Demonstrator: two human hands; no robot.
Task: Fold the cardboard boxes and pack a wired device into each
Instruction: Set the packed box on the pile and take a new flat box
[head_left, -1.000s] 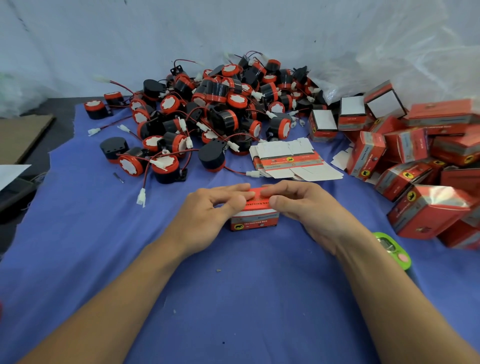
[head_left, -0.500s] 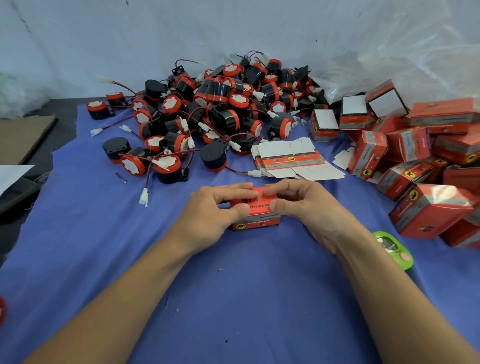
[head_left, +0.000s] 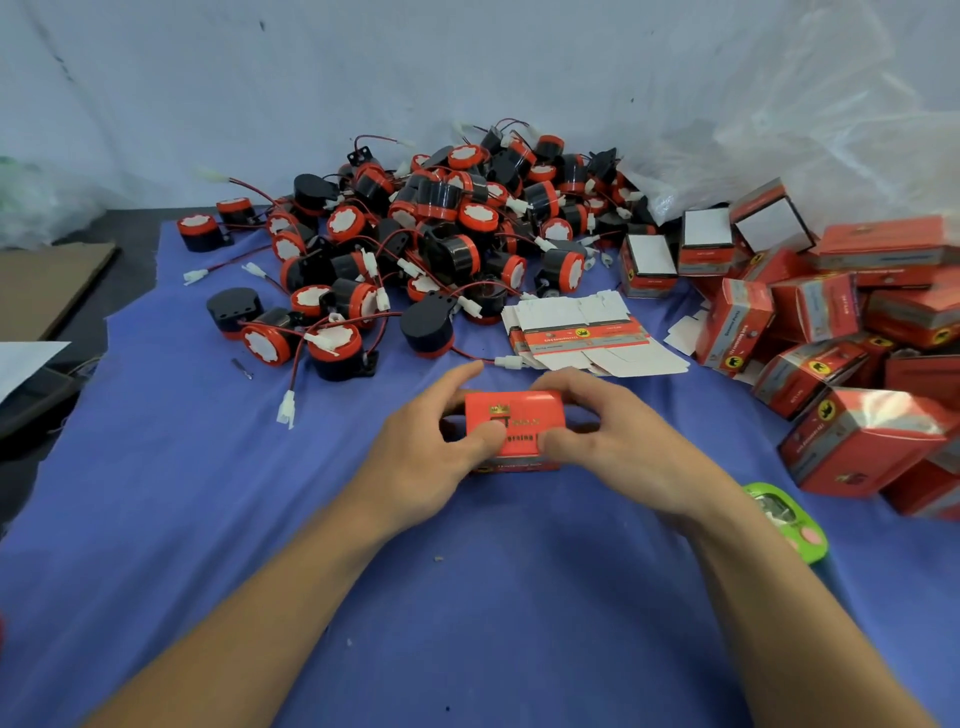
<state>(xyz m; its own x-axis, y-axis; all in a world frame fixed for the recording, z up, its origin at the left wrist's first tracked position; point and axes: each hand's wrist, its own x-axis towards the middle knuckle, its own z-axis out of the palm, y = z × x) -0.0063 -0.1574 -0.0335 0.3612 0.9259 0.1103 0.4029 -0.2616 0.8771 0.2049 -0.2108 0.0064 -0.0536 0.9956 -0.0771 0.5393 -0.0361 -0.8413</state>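
A small red cardboard box (head_left: 519, 415) sits at the middle of the blue cloth, its printed face tilted up toward me. My left hand (head_left: 423, 452) grips its left side, thumb pressing the front face. My right hand (head_left: 608, 441) grips its right side, thumb on the front and fingers over the top edge. A heap of black-and-red wired devices (head_left: 441, 234) lies behind. A stack of flat unfolded boxes (head_left: 582, 332) rests just past my hands.
Folded red boxes (head_left: 857, 332) are piled at the right, some lying on their sides. A green object (head_left: 789, 519) lies by my right forearm. A loose white connector (head_left: 287, 408) on a red wire lies left of my hands. Brown cardboard (head_left: 47, 280) sits at far left.
The box has been tipped up, so its large printed face now shows. Both thumbs moved onto that face, and my fingers shifted from lying over the top to holding the sides.
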